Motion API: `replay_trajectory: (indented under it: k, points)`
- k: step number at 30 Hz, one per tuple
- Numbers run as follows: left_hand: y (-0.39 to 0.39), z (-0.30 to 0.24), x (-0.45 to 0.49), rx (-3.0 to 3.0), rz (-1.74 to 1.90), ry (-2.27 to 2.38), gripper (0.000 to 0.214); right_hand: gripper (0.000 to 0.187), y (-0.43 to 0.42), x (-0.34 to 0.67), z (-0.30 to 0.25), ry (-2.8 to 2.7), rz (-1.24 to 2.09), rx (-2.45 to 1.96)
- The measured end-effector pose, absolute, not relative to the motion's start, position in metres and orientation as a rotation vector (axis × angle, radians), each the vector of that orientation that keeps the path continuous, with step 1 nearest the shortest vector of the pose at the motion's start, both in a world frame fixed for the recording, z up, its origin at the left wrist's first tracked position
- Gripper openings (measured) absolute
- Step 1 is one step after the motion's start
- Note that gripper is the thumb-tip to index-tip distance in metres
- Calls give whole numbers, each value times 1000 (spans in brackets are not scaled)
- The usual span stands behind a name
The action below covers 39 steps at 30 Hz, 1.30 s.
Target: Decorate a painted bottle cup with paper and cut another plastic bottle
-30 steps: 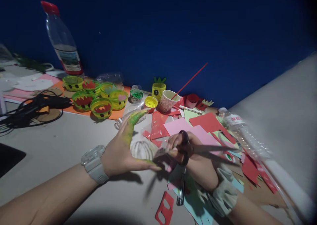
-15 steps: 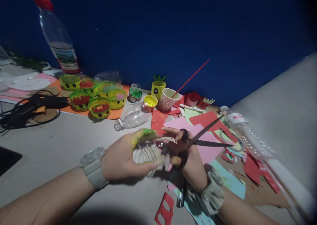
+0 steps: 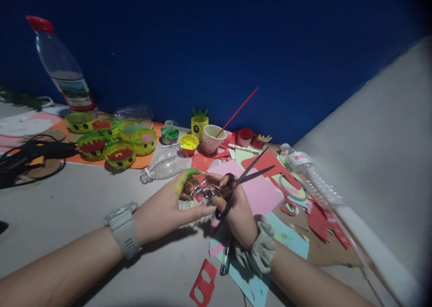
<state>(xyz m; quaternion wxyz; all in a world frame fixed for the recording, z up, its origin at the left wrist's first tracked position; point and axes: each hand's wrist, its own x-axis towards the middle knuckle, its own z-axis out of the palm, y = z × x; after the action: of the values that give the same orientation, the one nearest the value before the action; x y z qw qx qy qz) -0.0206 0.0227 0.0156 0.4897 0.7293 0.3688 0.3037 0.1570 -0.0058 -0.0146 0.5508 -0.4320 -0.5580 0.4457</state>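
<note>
My left hand (image 3: 165, 205), smeared with green and yellow paint, is closed round a clear cut piece of plastic bottle (image 3: 197, 193) just above the table. My right hand (image 3: 236, 208) grips black-handled scissors (image 3: 241, 181), whose blades are slightly apart and point up to the right. Its fingertips also touch the clear piece. Under both hands lie pink, blue and red paper sheets (image 3: 259, 192).
Painted green-yellow bottle-bottom bowls (image 3: 118, 154) sit on orange paper at left, near a black cabled tool (image 3: 37, 151). Paint cups (image 3: 188, 142), a paper cup with a red stick (image 3: 211, 139), empty clear bottles (image 3: 165, 167) (image 3: 312, 176), a marker (image 3: 225, 259) and red cut-outs (image 3: 204, 286) lie around.
My left hand went from spread open to closed round the clear plastic piece. My right hand with the scissors moved in to it, blades swinging up. The view shifted right.
</note>
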Motion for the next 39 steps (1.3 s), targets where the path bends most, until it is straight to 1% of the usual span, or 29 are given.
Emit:
replay_trajectory:
  k: [6, 10, 16, 22, 27, 31, 39]
  points:
    - [29, 11, 0, 1786, 791, 935, 62, 26, -5, 161, -18, -1207, 997, -974]
    - [32, 1, -1, 1811, 796, 882, 58, 29, -6, 161, -17, -1187, 1035, -965]
    - [32, -7, -12, 1773, 914, 889, 54, 43, -6, 161, -14, -1348, 1005, -921]
    - [33, -5, -9, 1785, 889, 898, 41, 34, -3, 162, -15, -1356, 949, -952]
    - [32, -1, -6, 1766, 827, 978, 28, 32, -3, 161, -18, -1305, 992, -1001]
    - [31, 0, -6, 1774, 799, 1031, 24, 28, -3, 162, -17, -1285, 1011, -1063]
    - [33, 0, -4, 1721, 786, 1013, 26, 25, -2, 163, -18, -1296, 990, -1108]
